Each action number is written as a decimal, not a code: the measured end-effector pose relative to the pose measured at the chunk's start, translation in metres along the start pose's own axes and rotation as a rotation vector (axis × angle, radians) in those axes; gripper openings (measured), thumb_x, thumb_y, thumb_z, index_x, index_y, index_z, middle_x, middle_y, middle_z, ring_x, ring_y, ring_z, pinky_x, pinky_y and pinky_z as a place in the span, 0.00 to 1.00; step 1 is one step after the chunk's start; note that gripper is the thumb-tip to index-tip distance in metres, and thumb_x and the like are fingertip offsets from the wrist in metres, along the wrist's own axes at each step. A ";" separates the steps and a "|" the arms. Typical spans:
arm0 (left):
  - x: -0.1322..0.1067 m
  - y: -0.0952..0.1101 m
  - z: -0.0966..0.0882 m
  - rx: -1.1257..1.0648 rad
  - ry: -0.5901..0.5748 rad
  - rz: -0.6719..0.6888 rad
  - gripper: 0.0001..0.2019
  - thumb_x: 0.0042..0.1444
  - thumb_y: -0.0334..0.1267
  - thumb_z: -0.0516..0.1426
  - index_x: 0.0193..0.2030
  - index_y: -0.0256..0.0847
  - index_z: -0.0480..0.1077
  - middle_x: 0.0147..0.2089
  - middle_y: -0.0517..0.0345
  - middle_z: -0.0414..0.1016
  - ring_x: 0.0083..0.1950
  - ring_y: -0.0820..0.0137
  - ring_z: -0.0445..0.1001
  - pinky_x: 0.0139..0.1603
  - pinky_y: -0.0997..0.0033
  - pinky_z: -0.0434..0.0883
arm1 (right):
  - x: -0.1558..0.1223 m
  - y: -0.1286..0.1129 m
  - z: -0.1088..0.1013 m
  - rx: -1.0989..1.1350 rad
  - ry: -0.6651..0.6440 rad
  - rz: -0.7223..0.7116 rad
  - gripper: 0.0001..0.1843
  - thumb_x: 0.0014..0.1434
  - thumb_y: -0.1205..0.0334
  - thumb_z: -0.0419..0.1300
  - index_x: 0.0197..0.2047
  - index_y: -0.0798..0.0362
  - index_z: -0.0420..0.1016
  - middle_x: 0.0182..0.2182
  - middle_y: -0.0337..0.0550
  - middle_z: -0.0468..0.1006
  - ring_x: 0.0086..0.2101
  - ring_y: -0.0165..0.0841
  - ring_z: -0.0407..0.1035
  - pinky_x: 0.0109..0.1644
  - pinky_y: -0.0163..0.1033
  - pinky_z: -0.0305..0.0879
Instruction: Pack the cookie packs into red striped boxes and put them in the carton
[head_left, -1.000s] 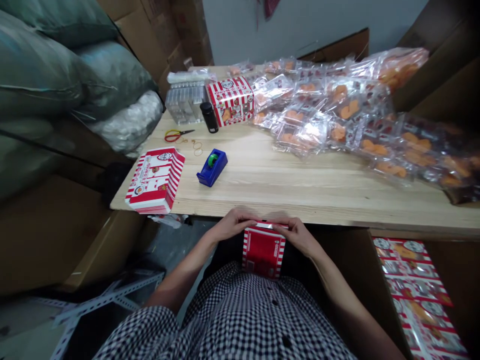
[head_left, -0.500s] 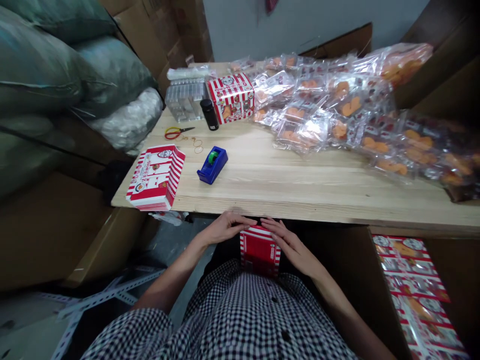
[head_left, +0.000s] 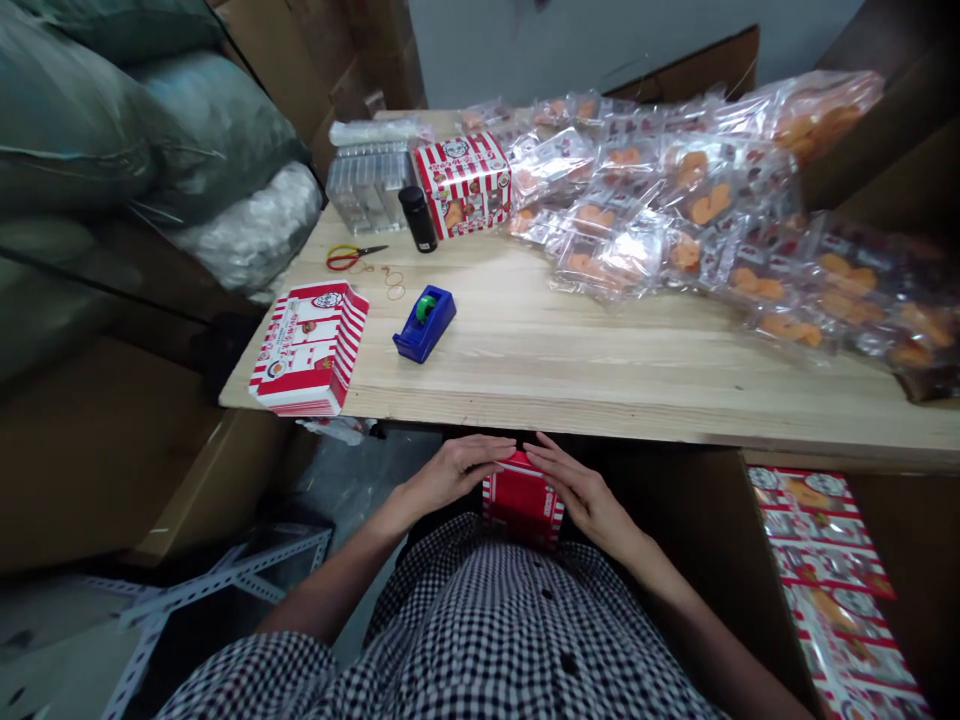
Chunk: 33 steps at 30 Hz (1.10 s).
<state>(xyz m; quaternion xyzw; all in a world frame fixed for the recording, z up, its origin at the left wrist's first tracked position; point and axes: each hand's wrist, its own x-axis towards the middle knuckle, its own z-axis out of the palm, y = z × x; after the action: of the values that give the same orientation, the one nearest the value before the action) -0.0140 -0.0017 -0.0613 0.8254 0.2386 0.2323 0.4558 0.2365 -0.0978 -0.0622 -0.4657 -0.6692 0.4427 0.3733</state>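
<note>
A small red-and-white striped carton (head_left: 523,503) rests against my lap, just below the table's front edge. My left hand (head_left: 450,474) lies on its upper left side with fingers stretched out flat. My right hand (head_left: 577,492) presses its upper right side, fingers also extended. Both hands meet over the carton's top, which they partly hide.
A wooden table (head_left: 600,370) carries a stack of flat striped cartons (head_left: 311,347), a blue tape dispenser (head_left: 424,322), scissors (head_left: 352,257), rubber bands, a black bottle (head_left: 418,219), an assembled striped box (head_left: 463,183) and several clear snack packets (head_left: 697,215). Packed boxes (head_left: 832,580) lie lower right.
My fingers went from gripping the carton's top edge to lying flat over it. The carton sank slightly lower toward my lap.
</note>
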 end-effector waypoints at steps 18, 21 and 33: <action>0.053 -0.063 -0.143 0.149 0.914 -0.642 0.08 0.57 0.40 0.60 0.38 0.38 0.75 0.43 0.50 0.79 0.51 0.60 0.74 0.54 0.63 0.68 | 0.020 -0.001 0.006 0.119 0.158 0.123 0.13 0.66 0.55 0.59 0.49 0.45 0.83 0.49 0.49 0.82 0.51 0.44 0.76 0.56 0.51 0.71; 0.058 -0.074 -0.160 0.061 0.820 -0.702 0.10 0.55 0.40 0.61 0.28 0.36 0.75 0.29 0.57 0.76 0.37 0.65 0.75 0.40 0.68 0.70 | 0.014 -0.023 -0.009 0.101 0.246 0.090 0.12 0.65 0.57 0.60 0.48 0.44 0.83 0.49 0.48 0.82 0.51 0.44 0.76 0.56 0.50 0.72; 0.058 -0.070 -0.158 -0.334 0.865 -0.648 0.17 0.45 0.48 0.67 0.29 0.34 0.73 0.39 0.50 0.80 0.34 0.69 0.75 0.33 0.70 0.71 | 0.076 -0.073 -0.067 -0.106 0.853 -0.209 0.10 0.62 0.60 0.63 0.46 0.51 0.81 0.47 0.49 0.81 0.47 0.43 0.76 0.53 0.51 0.72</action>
<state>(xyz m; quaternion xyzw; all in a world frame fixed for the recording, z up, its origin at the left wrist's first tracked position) -0.0759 0.1677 -0.0367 0.4563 0.6049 0.4323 0.4888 0.2548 -0.0215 0.0348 -0.5552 -0.5206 0.1357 0.6343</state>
